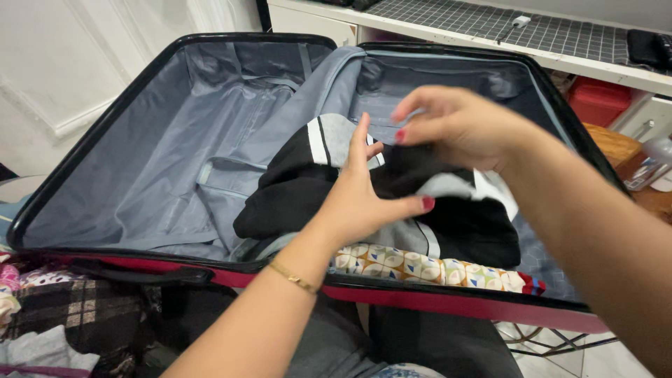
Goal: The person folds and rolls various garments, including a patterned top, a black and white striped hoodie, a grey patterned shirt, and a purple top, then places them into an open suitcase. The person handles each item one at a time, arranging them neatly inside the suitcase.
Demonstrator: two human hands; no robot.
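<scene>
Head view: one open suitcase [140,98] holds one black-grey garment [308,189] and one patterned cloth [420,267] under two hands; left hand [364,199] pressing open-palmed, right hand [458,126] pinching grey fabric.

Your view: even, soft indoor light from above, faint shadows inside open grey-lined suitcase [140,161]; slight motion blur on right hand [462,126]; edges wide-angle stretched.

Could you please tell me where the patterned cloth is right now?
In the head view, the patterned cloth lies inside the open suitcase along its near rim, right of centre, under the black garment.
</scene>
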